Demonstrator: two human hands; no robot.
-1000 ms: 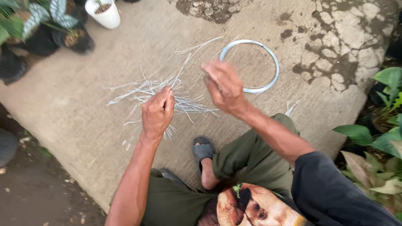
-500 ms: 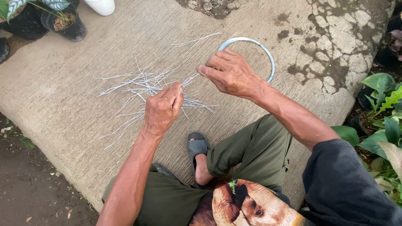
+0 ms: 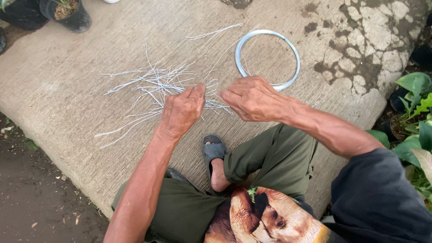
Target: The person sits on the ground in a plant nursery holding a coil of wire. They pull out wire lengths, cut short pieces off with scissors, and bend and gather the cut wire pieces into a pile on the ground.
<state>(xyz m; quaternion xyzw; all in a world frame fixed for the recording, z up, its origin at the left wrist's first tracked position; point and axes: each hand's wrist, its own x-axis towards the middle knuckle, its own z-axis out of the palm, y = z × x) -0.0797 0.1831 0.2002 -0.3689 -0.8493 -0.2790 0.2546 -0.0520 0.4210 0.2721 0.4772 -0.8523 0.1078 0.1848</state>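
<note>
**Cut wire pieces and wire coil on concrete slab**

Item: loose pile of pale cut wire pieces (image 3: 153,87), scattered on the concrete slab (image 3: 67,90), lying just ahead of and to the outer side of the left hand (image 3: 182,110); a few strands run under both hands.

Beyond the right hand (image 3: 252,96): a round coil of pale wire (image 3: 294,58), flat on the slab, its near edge just past the knuckles. Two longer stray strands (image 3: 216,31) lie farther out, beside the coil.

Below the hands: a grey sandal (image 3: 213,150) on the person's foot, olive trousers (image 3: 270,157).

Far beyond the left hand: black plant pot (image 3: 67,15) at the slab's edge. Out past the right arm: green leaves (image 3: 416,90).

Left hand: fingers curled together, tips pinching wire strands at the pile's near edge. Right hand: fingers bent and closed near the left hand's fingertips, seemingly on the same strands; the exact grip is hidden by the back of the hand.
</note>
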